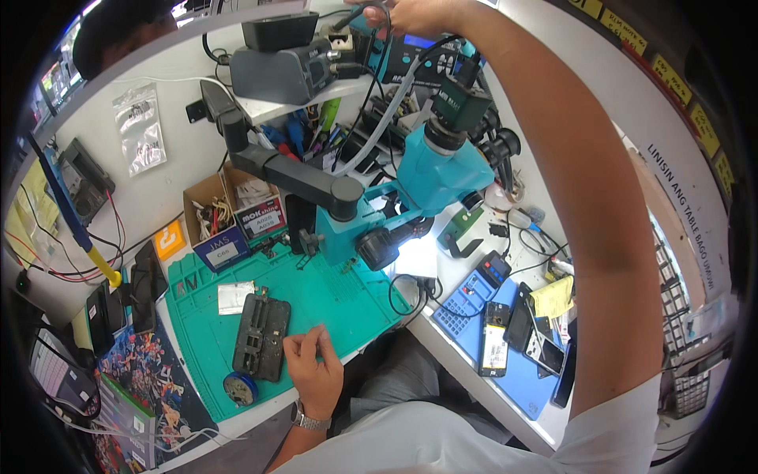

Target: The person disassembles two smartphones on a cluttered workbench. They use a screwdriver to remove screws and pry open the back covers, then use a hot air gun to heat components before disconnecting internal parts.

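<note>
My left hand (314, 370), a watch at its wrist, hovers over or rests at the near edge of the green work mat (347, 312), fingers loosely curled with nothing visible in them. Beside it lies a dark phone repair holder (261, 337) with parts in its middle. A round blue-rimmed tin (240, 389) sits at the holder's near end, and a flat silver piece (236, 298) at its far end. Far up at the shelf, my right hand (422, 14) is closed around something dark by the blue station (418, 59); what it grips is partly out of view.
A teal microscope (442, 170) on a black arm stands over the mat's far side. Small boxes of parts (217, 245) sit at the back left. To the right, a blue mat (505, 395) carries opened phones (495, 347). A person (118, 35) is at the far left.
</note>
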`<state>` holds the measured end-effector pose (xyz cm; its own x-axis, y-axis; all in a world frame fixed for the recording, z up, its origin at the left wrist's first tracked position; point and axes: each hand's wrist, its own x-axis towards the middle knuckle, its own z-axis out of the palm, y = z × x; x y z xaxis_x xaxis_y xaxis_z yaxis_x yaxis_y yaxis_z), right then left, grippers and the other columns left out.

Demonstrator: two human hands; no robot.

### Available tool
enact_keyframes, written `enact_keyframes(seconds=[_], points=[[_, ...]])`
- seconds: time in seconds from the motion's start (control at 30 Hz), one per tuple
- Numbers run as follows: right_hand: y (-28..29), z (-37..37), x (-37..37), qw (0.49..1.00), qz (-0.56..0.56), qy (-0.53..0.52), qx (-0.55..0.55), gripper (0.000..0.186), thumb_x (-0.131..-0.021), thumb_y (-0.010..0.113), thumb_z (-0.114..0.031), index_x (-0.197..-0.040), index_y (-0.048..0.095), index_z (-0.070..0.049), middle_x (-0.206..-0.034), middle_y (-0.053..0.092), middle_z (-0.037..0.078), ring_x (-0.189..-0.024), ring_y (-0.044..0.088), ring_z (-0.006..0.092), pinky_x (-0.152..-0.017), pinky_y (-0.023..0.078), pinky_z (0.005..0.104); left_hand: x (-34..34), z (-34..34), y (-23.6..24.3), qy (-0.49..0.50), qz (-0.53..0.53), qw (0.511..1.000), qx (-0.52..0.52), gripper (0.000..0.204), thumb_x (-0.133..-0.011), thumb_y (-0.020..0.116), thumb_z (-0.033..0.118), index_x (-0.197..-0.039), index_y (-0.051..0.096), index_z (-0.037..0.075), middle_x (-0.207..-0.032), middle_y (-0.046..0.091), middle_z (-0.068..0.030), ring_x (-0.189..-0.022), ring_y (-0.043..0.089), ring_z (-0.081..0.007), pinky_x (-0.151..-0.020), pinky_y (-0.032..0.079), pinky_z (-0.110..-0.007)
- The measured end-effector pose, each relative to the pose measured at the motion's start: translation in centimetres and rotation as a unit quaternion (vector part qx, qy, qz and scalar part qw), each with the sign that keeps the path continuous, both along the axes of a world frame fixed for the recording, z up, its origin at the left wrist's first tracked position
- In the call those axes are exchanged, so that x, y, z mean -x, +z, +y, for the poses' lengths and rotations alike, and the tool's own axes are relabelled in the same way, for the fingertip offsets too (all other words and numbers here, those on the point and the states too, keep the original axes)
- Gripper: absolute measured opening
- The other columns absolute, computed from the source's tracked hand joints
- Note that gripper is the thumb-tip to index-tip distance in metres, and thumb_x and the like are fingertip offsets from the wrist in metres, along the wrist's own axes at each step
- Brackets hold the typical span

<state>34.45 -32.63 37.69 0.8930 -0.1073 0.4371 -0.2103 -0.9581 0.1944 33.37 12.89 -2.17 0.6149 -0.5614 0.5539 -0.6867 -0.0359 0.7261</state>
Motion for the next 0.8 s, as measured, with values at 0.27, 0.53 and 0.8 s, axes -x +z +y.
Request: enact_keyframes(seconds=[0.27,0.53,0.8], points=[[0.3,6.9,2.0,0.989,0.003,-0.149,-0.005,0.038,-0.111,0.052,-0.034,-0.14,0.065,-0.014,-0.107,0.077,0.018,-0.1,0.075,0.0288,-0.092,0.056,0.0465,0.0,0.2,-0.1,-0.004,0.012,1.0,0.009,0.013,-0.102,0.069,0.004,-0.114,0.072,-0.002,-0.096,0.054,-0.0146,-0.071,0.056,-0.0239,-0.059,0.047,-0.038],[0.3,15.4,6.1,0.978,-0.156,-0.065,0.123,0.02,-0.094,0.064,-0.011,-0.104,0.064,0.006,-0.091,0.072,0.032,-0.086,0.072,0.0524,-0.078,0.058,0.0547,0.4,-0.2,-0.3,0.008,-0.002,1.0,0.015,0.011,-0.105,0.066,0.008,-0.107,0.069,-0.003,-0.093,0.058,-0.0116,-0.073,0.059,-0.0228,-0.063,0.047,-0.038],[-4.8,21.1,16.5,0.839,-0.49,0.23,0.057,0.027,-0.109,0.059,-0.023,-0.119,0.06,0.003,-0.099,0.077,0.021,-0.085,0.078,0.0337,-0.072,0.061,0.0464,0.5,-0.2,-0.2,0.042,-0.005,0.999,0.021,0.016,-0.105,0.068,0.01,-0.103,0.068,-0.006,-0.089,0.06,-0.0104,-0.072,0.057,-0.0203,-0.064,0.046,-0.035]])
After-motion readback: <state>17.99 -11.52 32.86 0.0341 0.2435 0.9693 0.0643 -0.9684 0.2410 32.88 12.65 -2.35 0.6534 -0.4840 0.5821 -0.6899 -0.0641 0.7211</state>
